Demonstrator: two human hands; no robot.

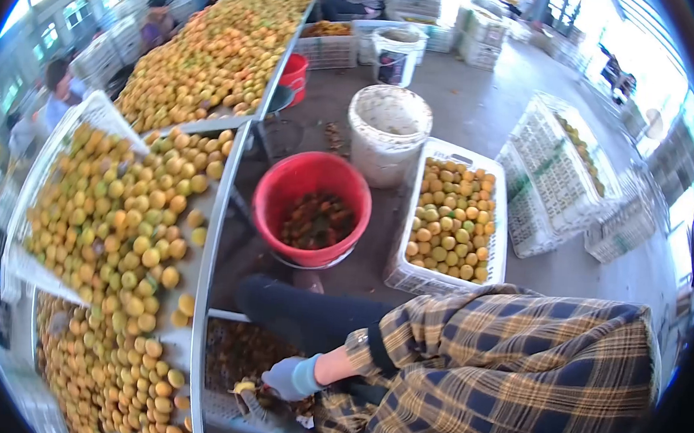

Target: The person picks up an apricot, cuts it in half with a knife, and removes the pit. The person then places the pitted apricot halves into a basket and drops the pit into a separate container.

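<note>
My right hand (294, 376), in a light blue glove, is closed with its fingers bent down; what it grips is hidden. Just below it, my left hand (271, 418) wears a dirty grey glove and is closed around a small yellow fruit (245, 387), which shows at its fingertips. Both hands are close together over a crate of dark brown scraps (245, 350), beside the metal table edge (204, 319). Round yellow-orange fruit (122, 386) is heaped on the table to the left of the hands.
A white crate (25, 218) lies tipped on the table, spilling fruit. A red bucket (273, 181) with dark scraps, a white bucket (368, 137) and a fruit-filled crate (501, 227) stand on the floor. Stacked crates (539, 174) are at right; people sit beyond the table.
</note>
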